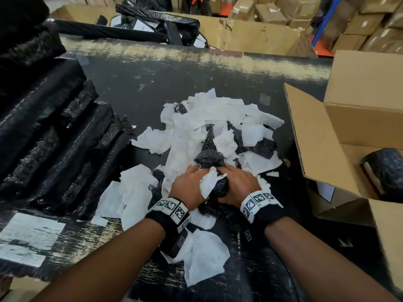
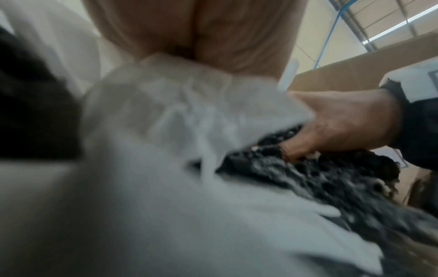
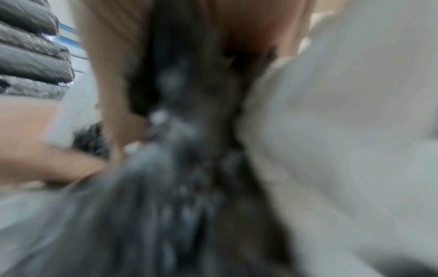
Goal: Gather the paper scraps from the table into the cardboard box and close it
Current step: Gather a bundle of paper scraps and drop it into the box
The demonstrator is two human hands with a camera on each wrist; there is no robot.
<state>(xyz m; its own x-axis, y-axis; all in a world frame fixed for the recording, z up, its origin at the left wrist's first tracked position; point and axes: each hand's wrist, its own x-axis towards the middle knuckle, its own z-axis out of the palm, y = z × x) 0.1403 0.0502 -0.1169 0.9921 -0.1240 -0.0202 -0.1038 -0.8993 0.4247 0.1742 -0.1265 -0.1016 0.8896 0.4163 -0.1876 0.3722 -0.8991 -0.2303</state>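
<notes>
White paper scraps (image 1: 209, 125) lie heaped with bits of black bubble wrap (image 1: 265, 147) on the black table (image 1: 174, 70). At the near edge of the heap my left hand (image 1: 188, 184) and right hand (image 1: 237, 183) squeeze one bundle of scraps and black wrap (image 1: 214, 186) between them, fingers curled into it. The left wrist view has white paper (image 2: 177, 112) under the palm, with the right hand (image 2: 343, 121) thumb-down on black wrap (image 2: 308, 168). The blurred right wrist view shows black wrap (image 3: 184, 131) against the palm and paper (image 3: 343, 112) beside it. The open cardboard box (image 1: 309, 138) stands to the right.
A black wrapped roll (image 1: 383, 168) lies inside the box. Stacked black wrapped bundles (image 1: 43, 127) fill the table's left side. More loose scraps (image 1: 205, 258) lie under my wrists. Cardboard cartons (image 1: 261, 33) stand beyond the table's far edge.
</notes>
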